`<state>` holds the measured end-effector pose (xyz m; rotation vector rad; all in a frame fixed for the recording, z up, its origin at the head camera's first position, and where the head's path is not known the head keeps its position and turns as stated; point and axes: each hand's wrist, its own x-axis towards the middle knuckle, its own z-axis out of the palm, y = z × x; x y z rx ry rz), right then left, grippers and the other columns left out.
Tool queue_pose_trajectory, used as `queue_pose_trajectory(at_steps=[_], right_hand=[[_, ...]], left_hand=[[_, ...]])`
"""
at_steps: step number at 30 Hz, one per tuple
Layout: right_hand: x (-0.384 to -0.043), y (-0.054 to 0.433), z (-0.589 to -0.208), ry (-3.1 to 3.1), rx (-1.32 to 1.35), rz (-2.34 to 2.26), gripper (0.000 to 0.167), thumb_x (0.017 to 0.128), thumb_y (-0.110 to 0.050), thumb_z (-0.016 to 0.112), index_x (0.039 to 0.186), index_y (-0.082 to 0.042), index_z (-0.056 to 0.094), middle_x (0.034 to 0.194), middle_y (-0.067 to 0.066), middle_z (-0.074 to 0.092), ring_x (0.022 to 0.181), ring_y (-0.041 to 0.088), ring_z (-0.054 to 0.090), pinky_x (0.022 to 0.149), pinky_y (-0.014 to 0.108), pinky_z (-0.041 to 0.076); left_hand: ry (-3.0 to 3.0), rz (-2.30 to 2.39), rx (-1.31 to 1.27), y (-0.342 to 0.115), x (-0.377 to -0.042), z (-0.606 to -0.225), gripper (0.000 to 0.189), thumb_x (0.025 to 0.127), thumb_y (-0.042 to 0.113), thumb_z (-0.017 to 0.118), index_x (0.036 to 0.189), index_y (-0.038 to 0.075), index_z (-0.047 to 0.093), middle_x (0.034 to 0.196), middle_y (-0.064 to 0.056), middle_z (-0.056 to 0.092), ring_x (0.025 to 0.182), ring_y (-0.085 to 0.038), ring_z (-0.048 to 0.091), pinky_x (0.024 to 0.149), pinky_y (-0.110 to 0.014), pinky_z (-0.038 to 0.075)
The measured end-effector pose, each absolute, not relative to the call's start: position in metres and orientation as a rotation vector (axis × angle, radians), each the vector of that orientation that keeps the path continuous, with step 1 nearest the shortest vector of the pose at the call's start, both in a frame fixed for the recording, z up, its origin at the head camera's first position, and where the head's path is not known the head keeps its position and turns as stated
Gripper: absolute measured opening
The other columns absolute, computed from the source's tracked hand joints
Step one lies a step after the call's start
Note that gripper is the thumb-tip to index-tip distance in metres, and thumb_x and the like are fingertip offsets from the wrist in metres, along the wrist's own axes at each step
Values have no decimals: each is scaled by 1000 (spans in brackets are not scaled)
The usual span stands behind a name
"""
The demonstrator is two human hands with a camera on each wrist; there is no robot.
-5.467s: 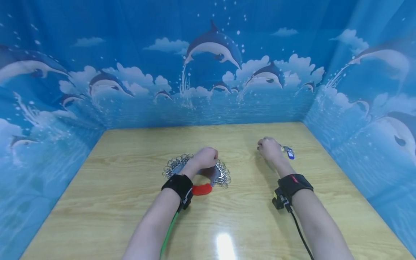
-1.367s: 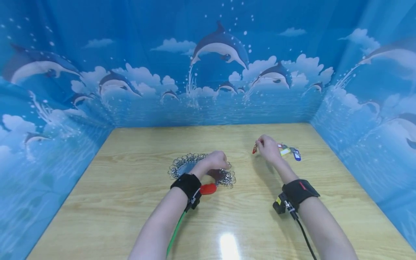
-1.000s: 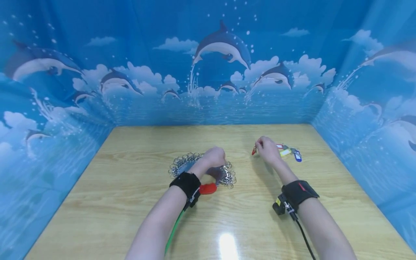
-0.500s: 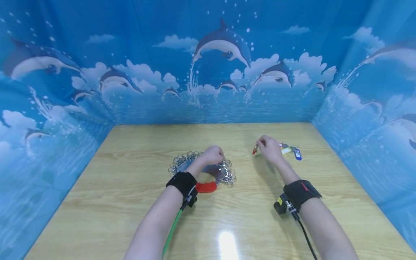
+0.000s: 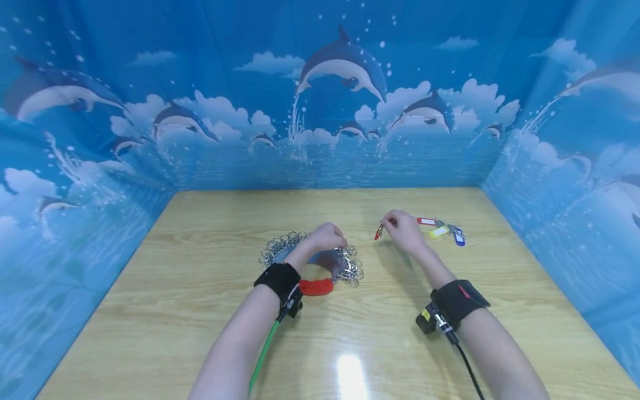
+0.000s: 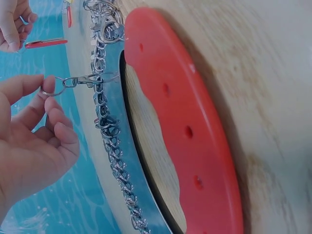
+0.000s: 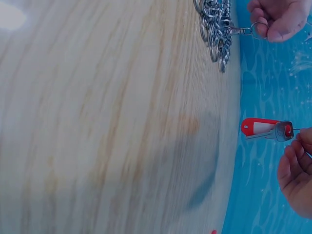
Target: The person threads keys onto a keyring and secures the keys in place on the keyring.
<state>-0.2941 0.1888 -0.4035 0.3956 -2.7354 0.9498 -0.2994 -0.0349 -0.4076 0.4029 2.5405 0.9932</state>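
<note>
In the left wrist view, my left hand (image 6: 41, 141) pinches the split ring (image 6: 52, 93) of a swivel snap hook (image 6: 82, 81) between thumb and forefinger. The hook is attached to the edge of a curved metal band (image 6: 116, 90), lined with many such hooks and fitted with a red plastic grip (image 6: 187, 122). To the right of the band, my right hand (image 5: 405, 233) is raised over the table. By a thin ring it holds a red key tag (image 7: 257, 126) with a key (image 7: 283, 131), which dangles from the fingertips.
Behind my right hand lie a red tag (image 5: 426, 221), a yellow tag (image 5: 438, 232) and a blue tag (image 5: 459, 238) with keys. A dolphin-print curtain (image 5: 320, 161) borders the wooden table (image 5: 200, 333) at back and sides. Cables run from both wrist cameras.
Over the last half second my right hand has moved left with the red key tag, uncovering the other red tag. Seconds ago no tag showed at its fingertips. My left hand stays over the band.
</note>
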Motion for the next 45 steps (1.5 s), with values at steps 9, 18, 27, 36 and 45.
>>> queue_pose_trajectory(at_steps=[9, 18, 27, 36, 45], right_hand=[[-292, 182, -403, -2774, 407, 986, 16, 93, -14, 55, 96, 0, 63, 90, 14, 61, 79, 25, 55, 69, 39, 45], [-291, 174, -405, -2780, 426, 1016, 15, 91, -14, 50, 89, -1, 59, 84, 11, 58, 73, 23, 52, 65, 34, 43], [-291, 164, -408, -2818, 416, 1141, 17, 95, -17, 47, 87, -3, 51, 71, 6, 50, 60, 17, 42, 55, 29, 36], [-290, 160, -411, -2810, 537, 1106, 14, 89, -14, 59, 79, -6, 55, 69, 3, 56, 61, 16, 49, 59, 29, 41], [-287, 158, -413, -2745, 613, 1084, 9, 86, -11, 63, 79, -5, 62, 71, 3, 60, 63, 16, 54, 62, 31, 45]], left_hand=[[2557, 971, 354, -33, -297, -407, 38, 86, 22, 64, 55, 10, 45, 50, 5, 30, 45, -10, 28, 49, -25, 29], [2585, 922, 311, -29, -298, -412, 38, 85, 22, 61, 52, 8, 48, 46, 5, 27, 41, -10, 24, 46, -24, 26], [2546, 971, 246, -29, -300, -413, 37, 86, 23, 61, 54, 8, 48, 47, 5, 28, 42, -10, 25, 48, -24, 27], [2585, 956, 208, -28, -299, -413, 29, 82, 21, 65, 66, -2, 61, 47, 4, 37, 44, -11, 32, 48, -24, 30], [2402, 1180, 260, -35, -299, -414, 35, 85, 19, 65, 55, 8, 50, 48, 3, 37, 43, -9, 32, 48, -23, 30]])
